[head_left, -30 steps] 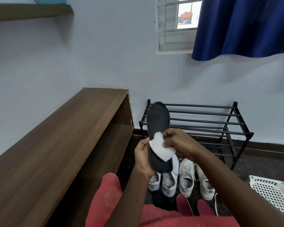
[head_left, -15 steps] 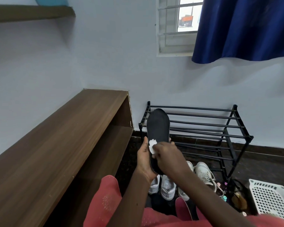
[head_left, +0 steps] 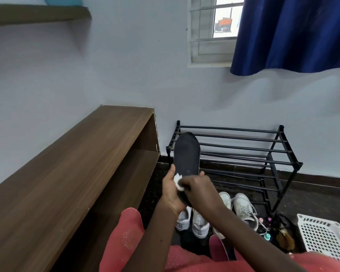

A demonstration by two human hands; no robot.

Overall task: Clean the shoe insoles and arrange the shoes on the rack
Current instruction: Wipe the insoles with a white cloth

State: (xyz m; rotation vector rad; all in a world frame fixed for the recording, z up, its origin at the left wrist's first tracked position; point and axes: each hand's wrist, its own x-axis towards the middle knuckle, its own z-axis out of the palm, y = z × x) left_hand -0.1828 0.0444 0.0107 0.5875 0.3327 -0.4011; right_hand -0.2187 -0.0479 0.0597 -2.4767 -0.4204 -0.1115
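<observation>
Above the shoes (head_left: 243, 211), grips insole (head_left: 186, 154) in left hand (head_left: 170, 195), pinches wipe (head_left: 178, 180) onto it with right hand (head_left: 196, 188); mid-cleaning, nothing yet on rack (head_left: 234, 146)

This is a lived-in room of a home, the corner where footwear is kept. A black metal-tube shoe rack (head_left: 234, 138) stands on the dark floor (head_left: 314, 195) against a pale painted wall (head_left: 126, 75). White lace-up sneakers (head_left: 243, 210) are lined up on the floor just in front of it. Left of the rack runs a long brown wood-laminate shelf unit (head_left: 77, 163). Above the rack is a white-framed barred window (head_left: 208, 46) (daylight shows through), half covered by a dark blue fabric curtain (head_left: 292, 34). To the rack's front right sits a white plastic lattice basket (head_left: 322, 236).
</observation>
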